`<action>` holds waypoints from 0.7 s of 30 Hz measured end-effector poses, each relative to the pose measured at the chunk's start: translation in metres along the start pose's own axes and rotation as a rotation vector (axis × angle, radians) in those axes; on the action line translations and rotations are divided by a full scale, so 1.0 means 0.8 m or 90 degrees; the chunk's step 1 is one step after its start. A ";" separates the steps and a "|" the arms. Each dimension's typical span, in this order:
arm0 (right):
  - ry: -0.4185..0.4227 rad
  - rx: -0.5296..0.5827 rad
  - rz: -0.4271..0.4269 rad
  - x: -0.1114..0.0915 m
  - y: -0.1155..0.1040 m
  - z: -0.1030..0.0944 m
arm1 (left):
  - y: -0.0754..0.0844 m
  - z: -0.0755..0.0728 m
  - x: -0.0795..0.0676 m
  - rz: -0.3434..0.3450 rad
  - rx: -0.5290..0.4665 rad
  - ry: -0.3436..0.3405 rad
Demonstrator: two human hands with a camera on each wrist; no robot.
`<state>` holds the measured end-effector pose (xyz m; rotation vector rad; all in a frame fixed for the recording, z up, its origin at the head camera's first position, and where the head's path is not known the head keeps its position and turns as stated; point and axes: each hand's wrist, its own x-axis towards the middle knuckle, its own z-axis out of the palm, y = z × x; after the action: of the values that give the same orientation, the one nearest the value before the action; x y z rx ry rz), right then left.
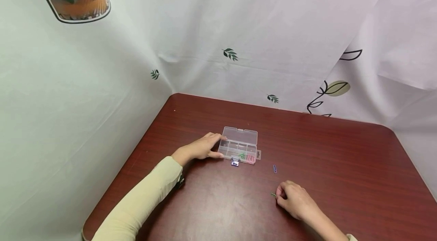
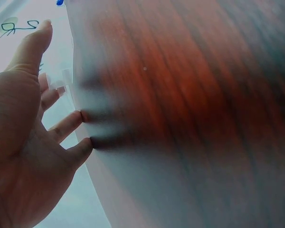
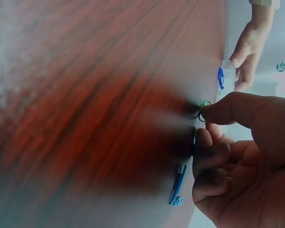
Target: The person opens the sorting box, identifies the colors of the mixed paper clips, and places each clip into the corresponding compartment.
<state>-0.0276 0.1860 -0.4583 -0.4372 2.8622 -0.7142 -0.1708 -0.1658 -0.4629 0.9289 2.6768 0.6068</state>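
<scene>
My L sleeve [image 1: 146, 197], pale yellow, is nearest, running from the bottom edge up to my L hand [image 1: 204, 147]. That hand is spread, fingers loose, w/ thumb at the box's [image 1: 233, 151] near L corner & index over its L side, toward the back. Box = clear plastic, sits on the table [image 1: 324, 157] a bit beyond me, lid [image 1: 240, 135] folded back on the far side, hang tab [image 1: 258, 154] sticking out R. Inside, front row: green bits [image 1: 241, 155] in one compartment, pink bits [image 1: 250, 158] in the R corner one. A purple clip [image 1: 235, 162] is right at the box's front edge.

My R hand [image 1: 295, 197] is well apart from the box, nearer me, pinching a green clip [image 1: 272, 194] btwn thumb & fingertip, one end poking out to the L. Can't tell if it touches the table. Blue clip [image 1: 274, 169] lies loose on the table, btwn box & R hand. Wall cloth [image 1: 191, 25] behind: whitish w/ leaf prints [image 1: 230, 54].
</scene>
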 end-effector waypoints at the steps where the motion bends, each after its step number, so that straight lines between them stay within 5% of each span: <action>1: 0.001 0.003 -0.002 0.000 0.000 -0.001 | 0.000 0.000 0.000 0.001 0.001 0.000; 21: 0.048 0.011 -0.038 0.017 -0.012 -0.022 | 0.000 0.000 -0.002 0.000 -0.005 -0.002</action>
<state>-0.0425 0.1815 -0.4393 -0.5060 2.9218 -0.7820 -0.1697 -0.1665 -0.4625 0.9271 2.6701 0.6148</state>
